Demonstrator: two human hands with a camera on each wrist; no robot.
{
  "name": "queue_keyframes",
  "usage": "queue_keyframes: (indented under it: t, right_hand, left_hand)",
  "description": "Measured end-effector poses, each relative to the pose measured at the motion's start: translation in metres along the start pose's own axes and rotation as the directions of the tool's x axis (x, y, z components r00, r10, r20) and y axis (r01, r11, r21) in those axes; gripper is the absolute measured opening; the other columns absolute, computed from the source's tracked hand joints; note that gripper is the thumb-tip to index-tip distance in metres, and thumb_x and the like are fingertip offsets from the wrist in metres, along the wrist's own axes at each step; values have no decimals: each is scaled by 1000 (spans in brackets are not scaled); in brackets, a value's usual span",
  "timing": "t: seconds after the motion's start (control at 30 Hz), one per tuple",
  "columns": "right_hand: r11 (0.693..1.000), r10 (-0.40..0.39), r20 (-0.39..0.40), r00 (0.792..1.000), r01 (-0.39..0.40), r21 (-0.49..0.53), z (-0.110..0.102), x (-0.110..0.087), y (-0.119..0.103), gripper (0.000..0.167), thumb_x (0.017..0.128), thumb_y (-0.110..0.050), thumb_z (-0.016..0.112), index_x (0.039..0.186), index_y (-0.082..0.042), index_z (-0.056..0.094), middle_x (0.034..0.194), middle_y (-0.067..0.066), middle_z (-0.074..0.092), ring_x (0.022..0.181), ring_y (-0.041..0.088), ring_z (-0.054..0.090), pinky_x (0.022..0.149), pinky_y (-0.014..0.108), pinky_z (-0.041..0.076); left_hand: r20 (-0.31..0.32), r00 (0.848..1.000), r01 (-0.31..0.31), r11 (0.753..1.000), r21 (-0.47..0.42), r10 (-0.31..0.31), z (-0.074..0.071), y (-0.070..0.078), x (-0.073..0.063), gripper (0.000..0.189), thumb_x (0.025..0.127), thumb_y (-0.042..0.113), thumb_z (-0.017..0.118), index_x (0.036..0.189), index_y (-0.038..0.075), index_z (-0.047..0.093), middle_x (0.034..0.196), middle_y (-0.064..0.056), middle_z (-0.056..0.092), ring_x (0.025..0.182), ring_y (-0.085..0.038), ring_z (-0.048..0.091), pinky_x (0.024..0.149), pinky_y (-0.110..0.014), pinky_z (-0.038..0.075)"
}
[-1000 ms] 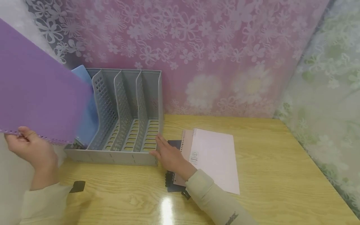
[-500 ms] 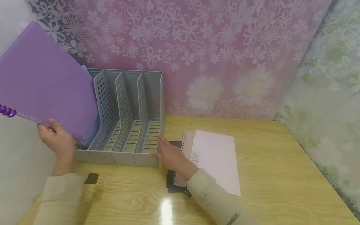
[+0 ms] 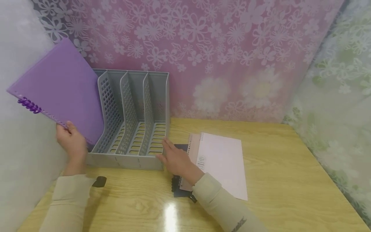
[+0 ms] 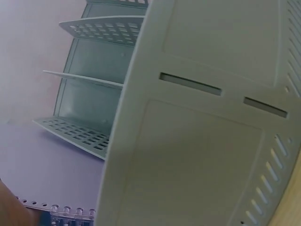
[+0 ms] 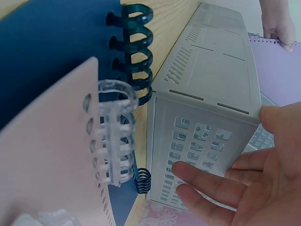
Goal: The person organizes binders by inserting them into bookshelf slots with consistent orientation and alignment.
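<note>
My left hand (image 3: 71, 140) pinches a purple loose-leaf notebook (image 3: 68, 87) by its punched lower edge, near purple binding rings. The notebook leans left, its lower right part inside the leftmost compartment of the grey file organizer (image 3: 124, 161). The compartment's bottom is hidden behind it. My right hand (image 3: 178, 161) rests on the organizer's front right corner. In the right wrist view, the thumb touches the corner and several fairly straight fingers (image 5: 214, 181) lie along the perforated side wall. The left wrist view shows the organizer's front panel (image 4: 193, 155) close up, with the purple cover behind it.
Right of the organizer lies a stack: a pale pink notebook (image 3: 223, 164), a darker pink one (image 3: 193, 148) and a dark blue one (image 3: 181, 193) with black rings. Three perforated dividers (image 3: 110, 100) part the organizer. Floral cloth (image 3: 203, 38) hangs behind the wooden table (image 3: 275, 180).
My left hand has moved right with the purple notebook, bringing it down into the leftmost compartment. The notebook now covers the blue item there. My right hand stays at the corner.
</note>
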State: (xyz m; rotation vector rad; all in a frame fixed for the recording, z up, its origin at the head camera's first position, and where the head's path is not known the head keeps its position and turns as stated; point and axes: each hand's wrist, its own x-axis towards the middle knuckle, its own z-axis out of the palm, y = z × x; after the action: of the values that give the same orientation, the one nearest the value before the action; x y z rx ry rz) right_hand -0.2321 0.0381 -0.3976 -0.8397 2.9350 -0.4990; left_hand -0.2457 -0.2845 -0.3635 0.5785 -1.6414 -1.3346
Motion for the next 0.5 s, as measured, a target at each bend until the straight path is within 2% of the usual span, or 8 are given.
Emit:
queue_keyframes:
  t: [0.07,0.13,0.2,0.3,0.4,0.5]
  right_hand:
    - [1000,3,-6,1000,-3,5,0,0,1,67,103,-48,36,154,-6,24,161,6,18,81,29,67,39,29,42]
    - [1000,1,-12,1000,-1,2,1,1,1,67,103,-48,36,154,-6,24,161,6,18,84,30,67,39,28,41]
    - [1000,-4,-16,1000,4,1,1,0,1,67,103,-47,36,153,-5,24,161,6,18,88,30,67,40,27,41]
    - [1000,-8,-15,1000,8,9,2,-1,1,67,103,-47,36,153,-4,25,161,7,18,74,25,66,39,27,40]
    - [1000,-16,-22,1000,16,9,4,-2,2,67,103,-48,37,153,-4,25,161,8,19,55,17,55,37,27,38]
    - [1000,-29,-39,999,29,-1,4,-1,2,67,103,-47,37,153,-4,26,160,9,20,50,15,50,36,27,37]
  left_hand:
    - [9,1000,-24,997,78,23,2,-3,-2,34,104,21,40,122,-4,55,108,-5,58,99,-12,51,86,-22,40]
    - [25,999,-44,990,133,42,3,-7,-4,35,105,21,39,119,-8,54,104,-8,57,96,-16,50,84,-26,40]
    - [46,997,-66,985,158,59,3,-11,-6,36,105,21,37,117,-10,53,103,-13,56,96,-22,49,83,-30,40]
    - [76,993,-100,981,169,88,3,-17,-11,37,105,21,37,115,-11,53,105,-20,58,94,-25,50,81,-36,40]
    - [108,985,-149,974,172,131,3,-23,-16,34,105,18,38,111,-11,54,98,-21,58,83,-18,49,73,-33,39]
    - [130,978,-182,967,179,161,4,-28,-17,31,104,16,40,106,-12,53,88,-17,54,74,-13,40,65,-29,33]
